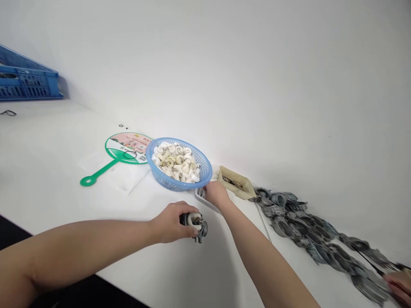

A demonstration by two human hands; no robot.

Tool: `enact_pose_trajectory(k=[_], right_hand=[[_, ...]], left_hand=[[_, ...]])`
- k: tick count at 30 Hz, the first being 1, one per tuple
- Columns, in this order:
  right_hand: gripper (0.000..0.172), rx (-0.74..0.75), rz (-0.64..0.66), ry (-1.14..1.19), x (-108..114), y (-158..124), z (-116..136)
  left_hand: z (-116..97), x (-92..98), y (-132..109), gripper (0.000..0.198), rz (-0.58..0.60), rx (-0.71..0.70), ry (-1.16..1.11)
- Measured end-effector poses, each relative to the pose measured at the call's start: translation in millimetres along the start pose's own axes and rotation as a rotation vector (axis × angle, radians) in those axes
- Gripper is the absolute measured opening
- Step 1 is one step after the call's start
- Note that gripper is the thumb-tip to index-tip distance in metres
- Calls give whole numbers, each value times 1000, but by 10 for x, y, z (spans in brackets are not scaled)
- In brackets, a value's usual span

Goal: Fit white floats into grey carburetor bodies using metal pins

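Observation:
My left hand (173, 221) is wrapped round a small grey metal carburetor (202, 230), raised over the white table. A white ring-shaped plastic part and brass pieces show in its open top. My right hand (217, 193) reaches into a small white tray (210, 205) beside the basket; its fingertips are hidden, so I cannot see what they touch. Close by it stands a blue plastic basket (170, 185), heaped with white curved plastic floats (176, 161). A cream-coloured box (246, 193) with thin metal pieces lies just beyond my right hand.
Many grey metal parts (298, 222) are spread along the right, where another person's hand (398, 284) shows. A green-handled fan (128, 147) lies left of the basket, partly under it. At far left sits a blue crate (32, 81). A white wall (224, 64) rises behind.

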State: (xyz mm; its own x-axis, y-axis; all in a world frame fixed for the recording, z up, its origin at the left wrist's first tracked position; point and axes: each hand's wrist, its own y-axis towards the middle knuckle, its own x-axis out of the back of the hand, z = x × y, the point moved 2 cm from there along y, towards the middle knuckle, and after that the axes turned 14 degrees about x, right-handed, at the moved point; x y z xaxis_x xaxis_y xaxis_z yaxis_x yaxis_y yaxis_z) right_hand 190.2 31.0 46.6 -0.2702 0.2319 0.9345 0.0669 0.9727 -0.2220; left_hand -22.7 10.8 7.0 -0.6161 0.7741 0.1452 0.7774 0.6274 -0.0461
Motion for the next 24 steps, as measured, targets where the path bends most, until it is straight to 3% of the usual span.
enact_pose_trajectory(k=[8,24], right_hand=[[28,12,80,-33,-15,34,134],[28,-77,-5,59,-69,-196,70]], left_hand=[[11,-24,-80,40,38,19,-22],[-27,-59,-173,38,89,77,10]])
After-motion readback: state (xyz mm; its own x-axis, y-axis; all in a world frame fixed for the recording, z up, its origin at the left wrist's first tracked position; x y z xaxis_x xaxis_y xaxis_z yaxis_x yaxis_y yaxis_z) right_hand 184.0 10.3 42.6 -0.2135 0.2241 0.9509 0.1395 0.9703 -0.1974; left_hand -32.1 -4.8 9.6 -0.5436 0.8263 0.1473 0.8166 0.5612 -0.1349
